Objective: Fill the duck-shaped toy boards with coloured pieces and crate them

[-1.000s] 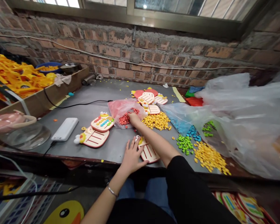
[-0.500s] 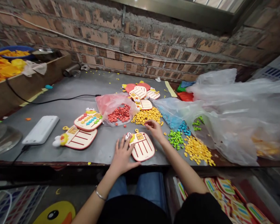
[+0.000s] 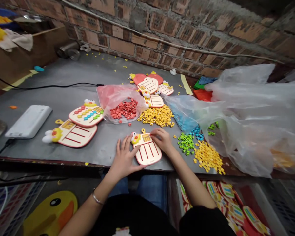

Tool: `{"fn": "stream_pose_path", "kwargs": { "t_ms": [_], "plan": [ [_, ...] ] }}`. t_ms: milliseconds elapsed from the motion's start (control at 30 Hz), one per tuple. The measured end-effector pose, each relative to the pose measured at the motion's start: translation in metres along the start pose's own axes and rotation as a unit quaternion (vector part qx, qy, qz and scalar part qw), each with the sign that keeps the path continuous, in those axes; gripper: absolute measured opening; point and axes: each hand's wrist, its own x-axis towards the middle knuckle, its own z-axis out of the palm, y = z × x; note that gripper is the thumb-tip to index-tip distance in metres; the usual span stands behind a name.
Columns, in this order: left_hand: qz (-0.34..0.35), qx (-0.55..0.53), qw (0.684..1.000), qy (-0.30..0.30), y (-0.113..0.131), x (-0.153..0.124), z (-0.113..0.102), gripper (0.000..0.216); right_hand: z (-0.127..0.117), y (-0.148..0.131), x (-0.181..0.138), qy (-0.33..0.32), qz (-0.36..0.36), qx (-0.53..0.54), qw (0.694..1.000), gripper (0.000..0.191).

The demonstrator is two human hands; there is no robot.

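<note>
now your left hand (image 3: 124, 157) lies flat, fingers spread, pinning the duck abacus board (image 3: 147, 151) by its left edge. your right hand (image 3: 163, 140) pinches at the board's upper right corner; yellow beads (image 3: 157, 115) lie just beyond it.

The left hand (image 3: 124, 158) lay flat and palm down, fingers spread and pointing away from the body, with its bare forearm running back toward the lower left and a thin bracelet at the wrist. The right hand (image 3: 163, 140) sat just beside it, to its right and slightly further forward, knuckles up and fingers curled inward toward the left, thumb tucked under; whether it pinched anything could not be told. Its forearm was bare too, angling back to the lower right into a dark sleeve at the elbow.
</note>
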Motion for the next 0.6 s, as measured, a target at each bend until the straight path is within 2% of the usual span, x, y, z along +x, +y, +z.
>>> {"fn": "stream_pose_path", "kwargs": {
  "t_ms": [100, 167, 267, 400, 500, 600],
  "plan": [
    [-0.005, 0.0, 1.0, 0.0, 0.0, 0.001, 0.001, 0.073, -0.002, -0.004, 0.001, -0.027, -0.029, -0.091, 0.995, 0.015],
    [-0.019, 0.003, 1.0, 0.003, 0.0, 0.001, 0.002, 0.084, -0.005, -0.007, -0.001, -0.049, -0.035, -0.108, 0.992, 0.017],
    [-0.035, 0.005, 0.999, 0.003, 0.0, 0.002, 0.004, 0.103, -0.012, -0.012, -0.008, -0.085, -0.031, -0.076, 0.993, 0.017],
    [-0.027, -0.001, 1.0, -0.007, -0.001, 0.002, 0.004, 0.11, -0.012, -0.015, -0.015, -0.092, 0.001, -0.025, 0.995, 0.01],
    [-0.031, -0.009, 0.999, -0.003, -0.003, 0.003, 0.004, 0.111, 0.001, -0.019, -0.013, -0.07, 0.034, -0.004, 0.997, 0.014],
    [-0.028, -0.027, 0.999, -0.019, -0.004, 0.003, 0.004, 0.111, 0.02, -0.029, -0.007, -0.094, 0.036, 0.047, 0.994, 0.021]
  ]
}}
